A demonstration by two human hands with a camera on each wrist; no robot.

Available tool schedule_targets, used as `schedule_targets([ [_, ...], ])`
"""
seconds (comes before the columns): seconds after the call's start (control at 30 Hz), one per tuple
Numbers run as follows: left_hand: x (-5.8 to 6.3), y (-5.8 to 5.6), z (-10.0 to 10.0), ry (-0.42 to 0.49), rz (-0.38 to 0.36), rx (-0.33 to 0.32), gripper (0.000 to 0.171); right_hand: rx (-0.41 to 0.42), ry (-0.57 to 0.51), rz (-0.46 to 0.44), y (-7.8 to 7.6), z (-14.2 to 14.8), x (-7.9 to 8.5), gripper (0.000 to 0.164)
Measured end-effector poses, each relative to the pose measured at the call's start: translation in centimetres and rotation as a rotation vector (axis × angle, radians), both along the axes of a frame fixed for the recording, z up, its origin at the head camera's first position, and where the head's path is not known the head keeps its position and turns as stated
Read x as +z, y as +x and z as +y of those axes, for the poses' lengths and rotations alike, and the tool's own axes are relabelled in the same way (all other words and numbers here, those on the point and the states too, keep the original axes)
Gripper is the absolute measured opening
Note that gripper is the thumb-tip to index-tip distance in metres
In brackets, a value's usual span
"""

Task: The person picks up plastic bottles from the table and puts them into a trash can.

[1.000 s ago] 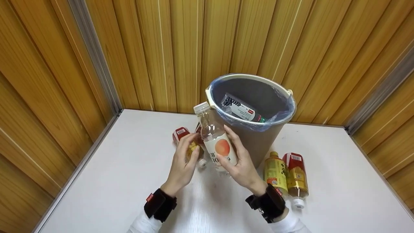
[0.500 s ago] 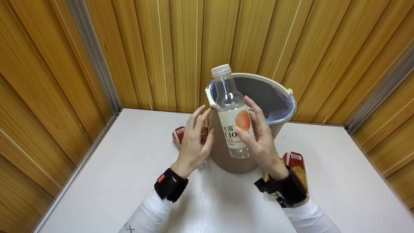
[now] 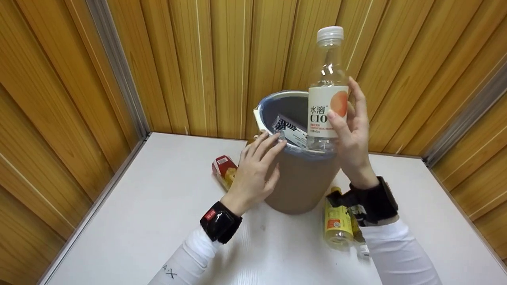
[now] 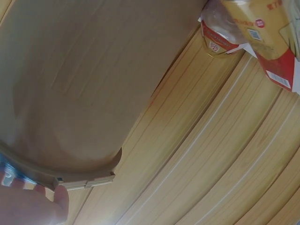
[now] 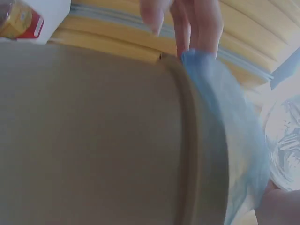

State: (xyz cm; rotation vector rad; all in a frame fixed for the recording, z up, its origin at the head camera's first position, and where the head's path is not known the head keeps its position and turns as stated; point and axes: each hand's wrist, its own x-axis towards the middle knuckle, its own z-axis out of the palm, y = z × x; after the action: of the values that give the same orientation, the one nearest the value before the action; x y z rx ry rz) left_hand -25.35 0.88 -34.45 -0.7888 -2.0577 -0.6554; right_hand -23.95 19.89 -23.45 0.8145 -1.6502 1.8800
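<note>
Saw wood-patterned panels (image 3: pixel 59 99) down the left wall, then a grey metal post (image 3: pixel 115 59) in the corner, then more panelling across the back; saw a white worktop (image 3: pixel 150 198) below, glossy near the front; found a red-and-gold bottle (image 3: pixel 225 170) lying there, left of a brown bin (image 3: pixel 299 186); noted the left hand (image 3: pixel 255 172), fingers spread at the near-left rim beside a blue liner (image 5: pixel 243 136), but could not tell how firmly touching; glimpsed a white item (image 3: pixel 291 132) patterned in black inside the bin; next, saw a clear bottle (image 3: pixel 326 91) raised just above the near rim, with ribbed white cap, pale label, dark lettering leftward and an orange-red fruit rightward; found it nearly upright, cap up, base down, long axis tipped slightly right at the top; saw it pinched in the right hand (image 3: pixel 354 136), thumb across the label; lower down, spotted a yellow-labelled bottle (image 3: pixel 338 221) lying with cap toward the back.
</note>
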Motion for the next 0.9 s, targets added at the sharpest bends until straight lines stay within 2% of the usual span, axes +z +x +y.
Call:
schedule_targets([
  [0.07, -0.3, 0.0, 0.0, -0.004, 0.020, -0.016, 0.058, -0.056, 0.003, 0.007, -0.9, 0.4, 0.2, 0.068],
  [0.13, -0.6, 0.1, -0.1, -0.008, 0.034, -0.026, 0.060, -0.142, 0.067, 0.024, -1.8, 0.7, 0.3, 0.072],
  [0.3, -1.2, 0.3, -0.3, -0.028, 0.033, -0.017, 0.062, -0.416, 0.393, 0.108, -3.4, 0.9, -0.2, 0.080],
  [0.4, -1.3, 0.3, -0.4, -0.029, 0.030, -0.015, 0.061, -0.534, 0.565, 0.167, -4.0, 1.0, -0.7, 0.082],
  [0.57, -1.3, 0.3, -0.3, -0.030, 0.025, -0.010, 0.060, -0.603, 0.757, 0.166, -4.6, 1.4, -1.5, 0.081],
  [0.67, -1.4, 0.3, -0.3, -0.032, 0.020, -0.004, 0.059, -0.643, 0.827, 0.151, -4.7, 1.6, -1.7, 0.068],
  [0.77, -1.4, 0.3, -0.4, -0.030, 0.017, -0.002, 0.060, -0.669, 0.835, 0.129, -4.7, 1.6, -1.8, 0.052],
  [0.9, -1.4, 0.3, -0.5, -0.023, 0.013, -0.003, 0.060, -0.667, 0.785, 0.106, -4.6, 1.6, -2.0, 0.039],
])
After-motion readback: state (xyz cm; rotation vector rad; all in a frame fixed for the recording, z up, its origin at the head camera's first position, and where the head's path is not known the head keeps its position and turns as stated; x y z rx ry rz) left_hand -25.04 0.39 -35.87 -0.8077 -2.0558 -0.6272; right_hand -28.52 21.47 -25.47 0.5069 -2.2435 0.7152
